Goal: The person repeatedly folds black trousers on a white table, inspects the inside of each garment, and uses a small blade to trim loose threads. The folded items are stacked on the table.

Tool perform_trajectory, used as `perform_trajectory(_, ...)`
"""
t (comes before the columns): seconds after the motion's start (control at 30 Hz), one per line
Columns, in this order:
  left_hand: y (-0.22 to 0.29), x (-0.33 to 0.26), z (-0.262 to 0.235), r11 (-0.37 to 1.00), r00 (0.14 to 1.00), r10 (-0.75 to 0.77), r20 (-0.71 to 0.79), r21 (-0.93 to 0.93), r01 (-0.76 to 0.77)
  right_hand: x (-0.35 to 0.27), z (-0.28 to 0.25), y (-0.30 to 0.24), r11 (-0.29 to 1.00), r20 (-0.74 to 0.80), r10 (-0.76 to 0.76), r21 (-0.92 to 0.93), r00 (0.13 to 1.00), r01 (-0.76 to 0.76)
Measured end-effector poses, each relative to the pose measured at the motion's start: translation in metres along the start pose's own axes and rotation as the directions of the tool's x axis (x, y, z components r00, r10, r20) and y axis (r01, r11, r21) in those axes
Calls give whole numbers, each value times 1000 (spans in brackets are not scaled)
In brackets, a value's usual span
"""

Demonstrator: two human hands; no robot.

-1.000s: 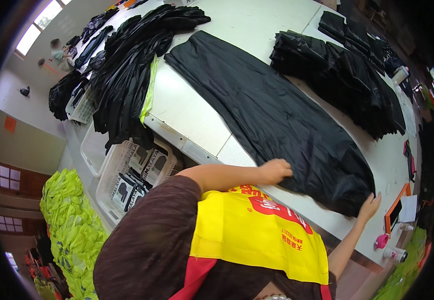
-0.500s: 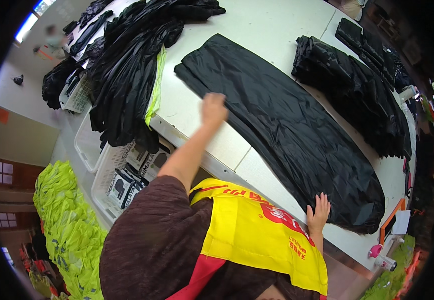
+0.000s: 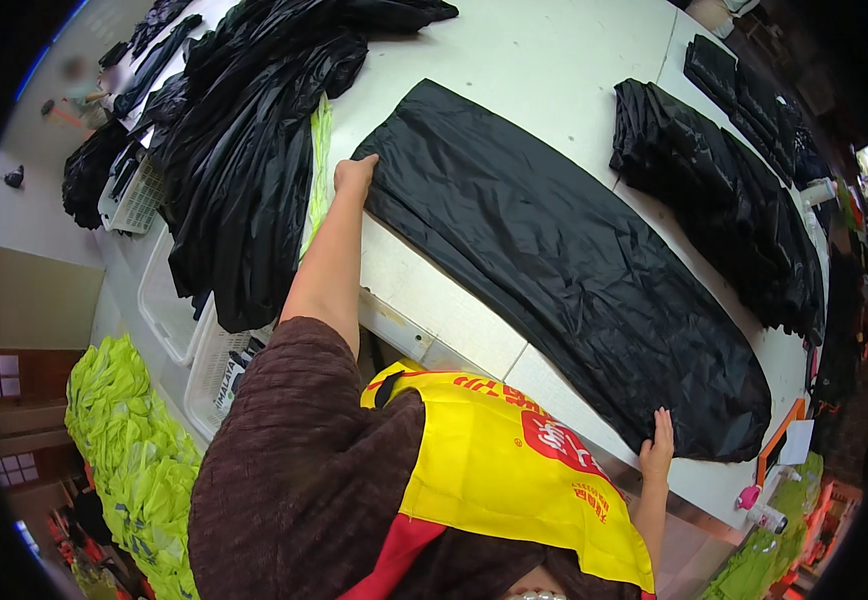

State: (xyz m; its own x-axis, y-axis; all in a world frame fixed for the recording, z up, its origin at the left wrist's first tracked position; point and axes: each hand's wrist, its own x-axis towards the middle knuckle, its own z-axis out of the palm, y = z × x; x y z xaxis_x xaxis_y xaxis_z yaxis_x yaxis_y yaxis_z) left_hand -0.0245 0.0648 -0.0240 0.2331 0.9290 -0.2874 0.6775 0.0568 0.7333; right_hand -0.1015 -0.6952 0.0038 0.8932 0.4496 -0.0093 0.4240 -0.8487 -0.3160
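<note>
A long black garment [image 3: 554,260] of thin shiny fabric lies folded lengthwise across the white table, its surface lightly creased. My left hand [image 3: 354,174] is closed at its far left corner, pinching the edge of the cloth. By the near right end, my right hand [image 3: 657,450] rests against the garment's edge with its fingers stretched out. What kind of garment it is, the folds do not show.
Left of it, a heap of black garments [image 3: 264,130] hangs over the table edge beside a neon-yellow strip [image 3: 319,165]. Folded black garments [image 3: 719,205] lie at the right. Below left are a white basket [image 3: 212,375] and a neon-yellow clothing pile [image 3: 134,450]. A bottle [image 3: 766,517] stands near right.
My left hand has moved left and away from me to the garment's far corner, closing on it. That end now lies flatter and straighter. My right hand stays at the near end.
</note>
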Motion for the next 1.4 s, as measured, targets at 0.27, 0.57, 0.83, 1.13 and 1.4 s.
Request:
perform_trajectory(0.27,24,-61,-66,687,932,218,291,-723,65,-12,15,0,981,-204,163,135,965,-137)
perform_trajectory(0.57,-77,-2,-43,839,833,542,-114,131,-528,-19,1,-11,918,-251,204,-287,946,-274)
perform_trajectory(0.83,-56,37,-43,929,843,-192,502,-183,321,-25,-8,14,718,-280,681,70,677,-693)
perform_trajectory(1.13,119,43,-18,952,716,278,640,-281,-118,18,-103,90,946,-693,215,-29,688,-324)
perform_trajectory(1.4,-25,130,-63,785,858,188,479,-598,162,-34,-43,-17,901,-570,375,40,731,-431)
